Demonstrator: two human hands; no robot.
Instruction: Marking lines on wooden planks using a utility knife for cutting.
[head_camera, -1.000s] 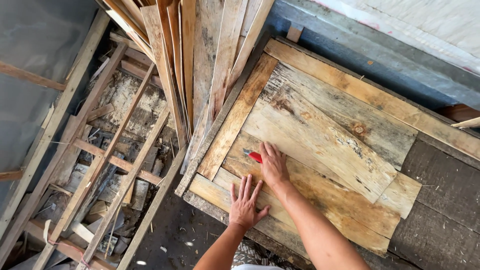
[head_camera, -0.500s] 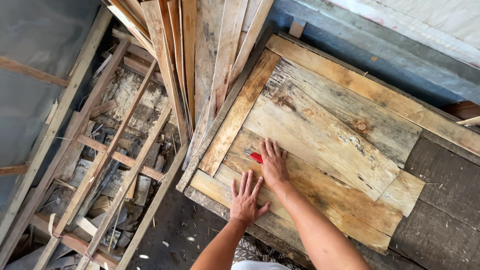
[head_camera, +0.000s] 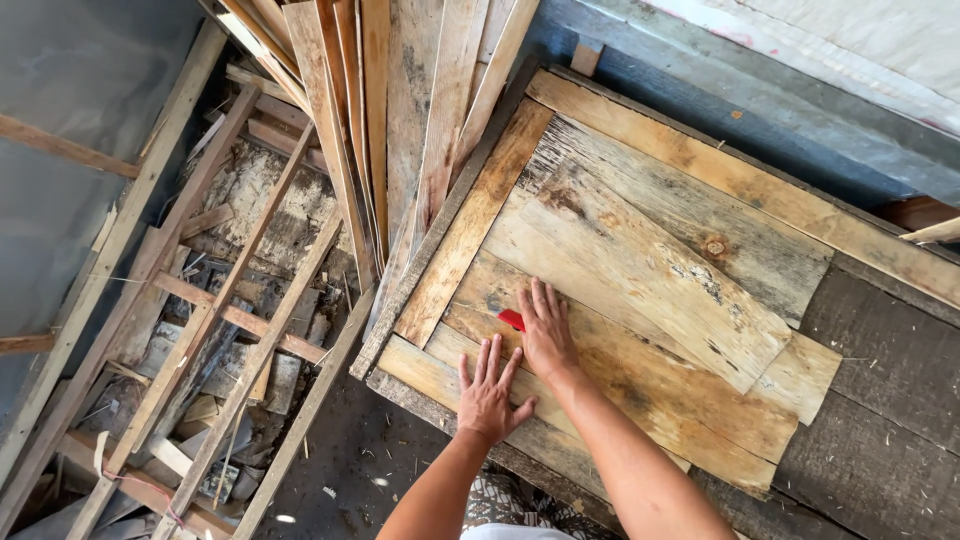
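Two bare hands down on layered weathered planks (head_camera: 640, 270). Left hand (head_camera: 488, 385) flat, fingers spread wide, palm pressing lower plank (head_camera: 430, 375), gripping nothing. Right hand (head_camera: 545, 325) flat just beside it, fingers extended and close together, lying over one small red object (head_camera: 511, 319); red tip shows at left edge of hand, kind cannot tell. One bundle of long slats (head_camera: 390, 110) leans at upper left. One timber lattice frame (head_camera: 200, 330) lies left, over rubble.
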